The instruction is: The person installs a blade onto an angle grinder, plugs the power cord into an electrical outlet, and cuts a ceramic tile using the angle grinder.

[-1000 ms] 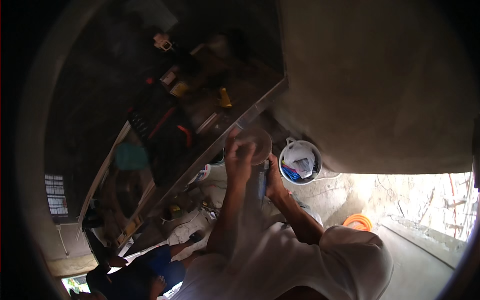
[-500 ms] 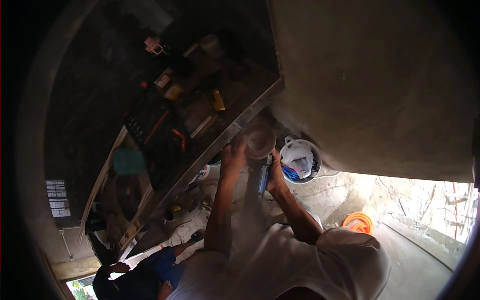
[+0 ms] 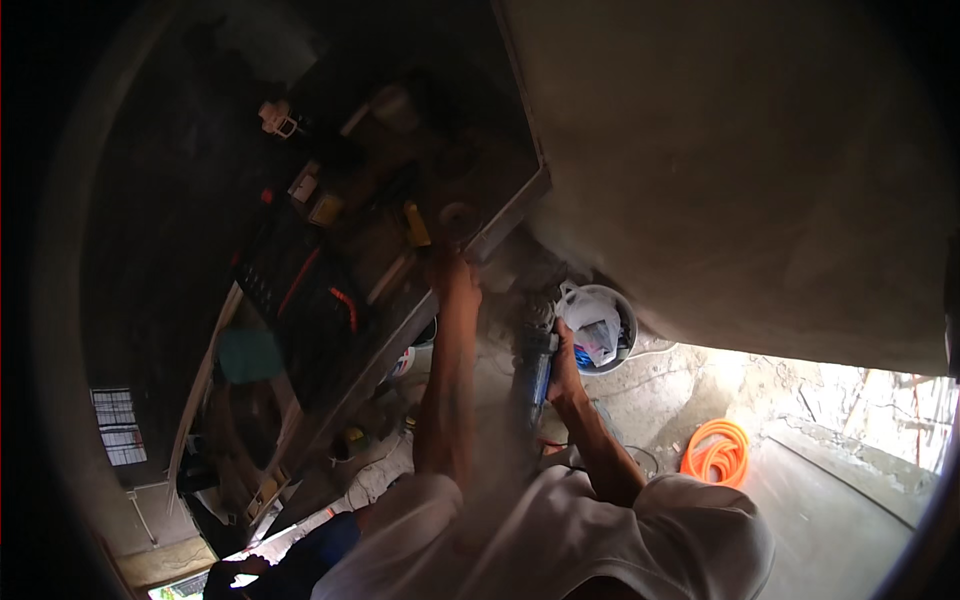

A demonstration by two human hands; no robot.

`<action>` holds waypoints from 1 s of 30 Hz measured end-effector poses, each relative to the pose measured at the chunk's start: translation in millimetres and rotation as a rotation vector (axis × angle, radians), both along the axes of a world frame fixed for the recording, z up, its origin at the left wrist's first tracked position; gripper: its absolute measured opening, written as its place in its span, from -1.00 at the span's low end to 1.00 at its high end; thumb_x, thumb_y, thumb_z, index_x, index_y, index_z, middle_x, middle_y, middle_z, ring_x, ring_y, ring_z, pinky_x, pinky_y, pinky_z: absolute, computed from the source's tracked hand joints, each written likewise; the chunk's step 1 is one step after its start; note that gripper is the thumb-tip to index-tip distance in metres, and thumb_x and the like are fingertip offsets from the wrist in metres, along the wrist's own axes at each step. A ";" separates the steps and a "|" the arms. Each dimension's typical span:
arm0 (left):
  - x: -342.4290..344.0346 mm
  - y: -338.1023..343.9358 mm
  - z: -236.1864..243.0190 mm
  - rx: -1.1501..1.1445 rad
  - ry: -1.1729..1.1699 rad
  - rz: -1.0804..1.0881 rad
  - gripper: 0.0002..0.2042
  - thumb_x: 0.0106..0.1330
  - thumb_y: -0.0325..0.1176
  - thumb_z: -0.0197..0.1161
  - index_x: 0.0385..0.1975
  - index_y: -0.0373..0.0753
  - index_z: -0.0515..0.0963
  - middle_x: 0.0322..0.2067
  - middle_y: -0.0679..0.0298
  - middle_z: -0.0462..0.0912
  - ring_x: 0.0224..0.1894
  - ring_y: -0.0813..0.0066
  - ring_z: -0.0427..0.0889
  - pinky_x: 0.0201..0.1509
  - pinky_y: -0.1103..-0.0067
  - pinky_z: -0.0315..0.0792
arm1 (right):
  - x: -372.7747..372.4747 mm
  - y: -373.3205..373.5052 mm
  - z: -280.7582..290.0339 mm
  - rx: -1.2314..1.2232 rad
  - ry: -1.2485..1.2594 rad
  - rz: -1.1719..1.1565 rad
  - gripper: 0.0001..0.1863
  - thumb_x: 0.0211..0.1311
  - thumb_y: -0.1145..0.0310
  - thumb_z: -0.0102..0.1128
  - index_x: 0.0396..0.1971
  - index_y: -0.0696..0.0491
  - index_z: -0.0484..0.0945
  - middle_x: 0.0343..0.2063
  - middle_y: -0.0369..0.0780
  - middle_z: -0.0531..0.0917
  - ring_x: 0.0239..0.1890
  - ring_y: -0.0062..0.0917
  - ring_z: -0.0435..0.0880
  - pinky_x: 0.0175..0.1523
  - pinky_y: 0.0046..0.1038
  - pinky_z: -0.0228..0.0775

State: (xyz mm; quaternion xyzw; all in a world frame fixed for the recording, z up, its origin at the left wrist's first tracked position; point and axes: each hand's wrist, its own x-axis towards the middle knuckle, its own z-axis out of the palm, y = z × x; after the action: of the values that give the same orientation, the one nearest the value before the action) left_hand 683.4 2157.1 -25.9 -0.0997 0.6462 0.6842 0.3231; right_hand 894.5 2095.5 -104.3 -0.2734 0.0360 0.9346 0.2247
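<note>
My right hand (image 3: 566, 362) is closed round a blue-bodied angle grinder (image 3: 538, 375), its dark head pointing away from me. Beside the white bucket the tool hangs in front of my body. My left hand (image 3: 455, 280) reaches over the edge of the dark workbench (image 3: 390, 340). Just beyond it lies a round brown disc (image 3: 460, 215) in shadow. The left fingers are too dark to show whether they touch the disc.
A white bucket (image 3: 630, 325) with a plastic bag stands right of the grinder. Orange hose (image 3: 716, 453) lies coiled on the floor. The bench carries a yellow object (image 3: 416, 224) and a teal item (image 3: 250, 355). Another person (image 3: 310, 560) is at lower left.
My left hand has moved left and away from me, over the bench, with the round disc now beyond it. My right hand and the grinder have come lower and slightly right.
</note>
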 end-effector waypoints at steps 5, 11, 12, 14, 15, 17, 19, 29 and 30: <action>-25.3 33.3 13.6 -0.603 1.100 -0.466 -0.33 0.32 0.13 0.17 0.19 -0.38 0.45 -0.01 0.03 0.66 0.11 0.20 0.60 0.20 0.39 0.43 | 14.6 -1.5 -4.2 -0.053 0.170 -0.137 -0.41 0.20 -0.26 0.15 -0.13 0.01 0.57 -0.38 -0.26 0.66 -0.40 -0.42 0.65 -0.34 -0.39 0.55; -105.0 129.6 20.6 -0.772 1.368 -0.914 -0.18 0.14 0.45 0.10 0.06 -0.26 0.58 0.04 0.01 0.62 0.13 0.10 0.57 0.19 0.32 0.40 | 35.0 7.6 -33.5 -0.082 -0.090 -0.166 -0.40 0.19 -0.23 0.17 -0.04 -0.01 0.52 -0.29 -0.23 0.64 -0.33 -0.39 0.65 -0.31 -0.38 0.56; -108.1 134.3 14.9 -0.821 1.255 -0.905 -0.18 0.13 0.45 0.11 0.08 -0.23 0.56 0.10 0.02 0.57 0.17 0.09 0.53 0.23 0.30 0.38 | 38.7 8.1 -37.0 -0.012 -0.069 -0.178 -0.40 0.19 -0.23 0.17 -0.03 -0.01 0.51 -0.27 -0.23 0.64 -0.32 -0.39 0.65 -0.31 -0.38 0.56; -114.3 140.2 2.3 -0.867 1.136 -0.906 -0.18 0.12 0.45 0.12 0.11 -0.21 0.55 0.16 0.04 0.53 0.21 0.08 0.49 0.27 0.29 0.35 | 49.0 3.5 -39.2 0.019 -0.053 -0.216 -0.38 0.18 -0.24 0.18 -0.02 0.00 0.50 -0.26 -0.23 0.64 -0.32 -0.40 0.65 -0.31 -0.38 0.56; -120.4 143.2 -3.4 -0.972 1.276 -1.006 -0.18 0.11 0.44 0.14 0.12 -0.20 0.54 0.20 0.04 0.49 0.22 0.07 0.47 0.28 0.28 0.33 | 54.1 -1.1 -38.5 0.017 -0.064 -0.232 -0.37 0.17 -0.25 0.18 -0.01 0.00 0.50 -0.26 -0.23 0.64 -0.32 -0.40 0.65 -0.30 -0.38 0.55; -130.8 147.2 -21.2 -1.065 1.427 -1.114 -0.18 0.10 0.43 0.17 0.13 -0.19 0.52 0.23 0.05 0.46 0.23 0.07 0.46 0.30 0.26 0.32 | 62.0 -6.6 -36.5 0.024 -0.075 -0.264 -0.36 0.17 -0.25 0.18 0.00 0.00 0.50 -0.25 -0.22 0.64 -0.31 -0.40 0.65 -0.30 -0.38 0.55; -146.0 149.7 -37.6 -0.933 1.630 -1.024 -0.25 0.07 0.24 0.38 0.11 -0.26 0.53 0.15 0.08 0.54 0.17 0.14 0.50 0.29 0.34 0.33 | 66.8 -11.0 -34.4 0.101 -0.118 -0.266 -0.35 0.17 -0.25 0.18 0.01 0.00 0.49 -0.24 -0.22 0.64 -0.31 -0.40 0.65 -0.30 -0.38 0.56; -172.0 117.3 -74.0 -0.594 1.117 -0.935 -0.49 0.09 -0.03 0.46 0.00 -0.16 0.62 -0.08 0.19 0.68 -0.03 0.35 0.62 0.06 0.43 0.46 | 68.9 -22.0 -7.9 0.125 0.090 -0.316 -0.36 0.15 -0.24 0.21 0.01 -0.01 0.50 -0.25 -0.24 0.62 -0.28 -0.42 0.58 -0.32 -0.40 0.48; -172.6 106.2 -71.9 -0.888 1.669 -0.953 -0.48 0.15 -0.07 0.43 0.07 -0.18 0.58 -0.06 0.17 0.66 -0.01 0.35 0.61 0.05 0.43 0.46 | 71.4 -22.7 -0.7 0.061 0.245 -0.291 -0.36 0.15 -0.25 0.20 0.01 -0.01 0.50 -0.25 -0.23 0.62 -0.28 -0.41 0.58 -0.32 -0.39 0.48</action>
State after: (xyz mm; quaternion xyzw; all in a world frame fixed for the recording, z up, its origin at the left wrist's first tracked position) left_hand 510.8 2263.3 -97.8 0.5566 0.8280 0.0407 -0.0536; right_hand 965.8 2072.8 -105.1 -0.1424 0.0741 0.9191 0.3598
